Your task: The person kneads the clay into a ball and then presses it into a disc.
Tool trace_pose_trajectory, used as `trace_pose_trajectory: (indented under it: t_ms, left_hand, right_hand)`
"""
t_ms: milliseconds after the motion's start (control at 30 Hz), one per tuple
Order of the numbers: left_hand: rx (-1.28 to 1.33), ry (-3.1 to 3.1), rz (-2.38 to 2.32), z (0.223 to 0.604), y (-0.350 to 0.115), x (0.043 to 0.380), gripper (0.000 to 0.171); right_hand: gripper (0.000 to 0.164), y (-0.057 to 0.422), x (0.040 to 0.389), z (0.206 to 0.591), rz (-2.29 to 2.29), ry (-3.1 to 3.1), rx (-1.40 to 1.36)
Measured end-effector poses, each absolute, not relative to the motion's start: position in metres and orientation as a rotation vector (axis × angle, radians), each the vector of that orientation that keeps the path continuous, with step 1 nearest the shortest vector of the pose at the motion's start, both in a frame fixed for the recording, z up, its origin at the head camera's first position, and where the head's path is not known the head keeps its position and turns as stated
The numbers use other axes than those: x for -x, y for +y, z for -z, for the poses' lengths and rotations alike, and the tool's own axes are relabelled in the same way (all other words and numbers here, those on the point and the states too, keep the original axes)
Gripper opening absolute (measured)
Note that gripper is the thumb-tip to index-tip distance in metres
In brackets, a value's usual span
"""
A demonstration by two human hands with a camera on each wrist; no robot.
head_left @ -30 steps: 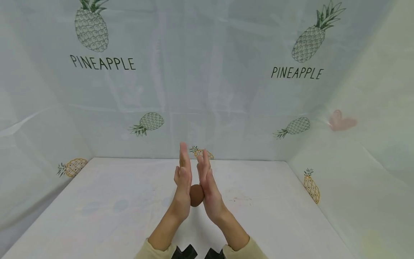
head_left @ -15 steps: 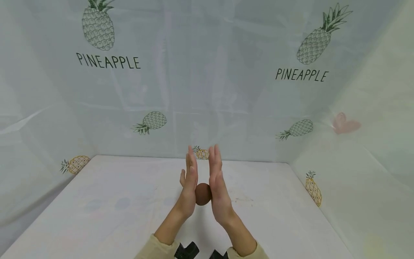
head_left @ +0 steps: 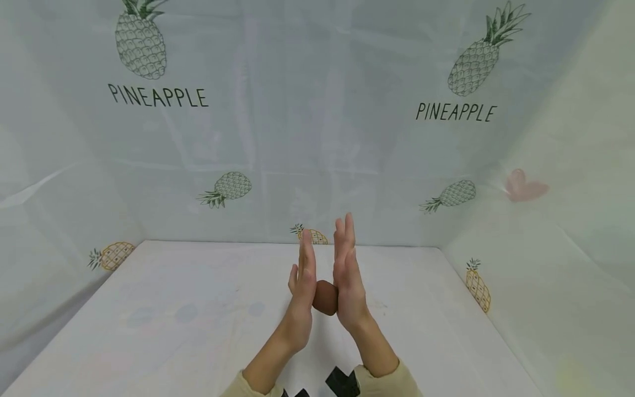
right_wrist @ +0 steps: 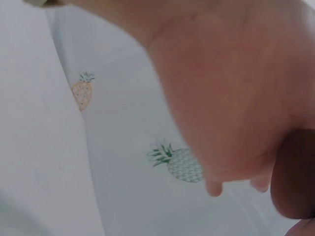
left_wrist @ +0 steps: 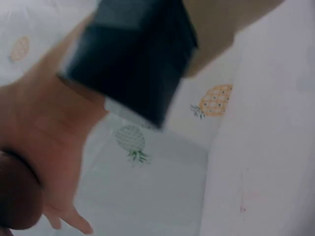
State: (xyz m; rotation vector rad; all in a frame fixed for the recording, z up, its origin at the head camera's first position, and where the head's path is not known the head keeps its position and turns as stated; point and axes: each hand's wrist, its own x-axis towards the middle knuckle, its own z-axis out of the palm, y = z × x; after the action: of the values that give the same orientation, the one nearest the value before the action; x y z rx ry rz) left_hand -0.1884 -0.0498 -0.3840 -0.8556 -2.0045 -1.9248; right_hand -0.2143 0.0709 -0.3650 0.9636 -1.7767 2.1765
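A brown, clay-like ball point(head_left: 325, 298) sits between two facing palms above the table; its outline is slightly angular. My left hand point(head_left: 303, 295) presses it from the left, fingers straight and pointing away. From the right, my right hand point(head_left: 350, 286) presses it with straight fingers, its fingertips farther forward than the left ones. In the left wrist view the brown ball point(left_wrist: 18, 194) shows at the left edge against a palm. The right wrist view has the ball point(right_wrist: 296, 177) at its right edge, partly cut off.
The white tabletop point(head_left: 198, 331) lies under the hands and bears faint stains. Pale sheeting point(head_left: 307, 121) printed with pineapples hangs at the back and both sides. A black strap-like piece point(head_left: 343, 381) is at the right wrist, by a beige sleeve point(head_left: 389, 381).
Both hands and the ball have shifted right in the head view. The right hand has slid forward past the left, whose fingertips were farther forward at first. The ball's outline has become less round.
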Motion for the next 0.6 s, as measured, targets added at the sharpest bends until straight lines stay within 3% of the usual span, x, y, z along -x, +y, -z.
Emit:
trace_pose_trajectory:
  t_ms: [600]
  left_hand:
    - [0.729,-1.892,1.891,0.372,-0.084,0.200,0.066]
  right_hand:
    - [0.055,0.040,0.212,0.386,-2.276,-2.066,-1.030]
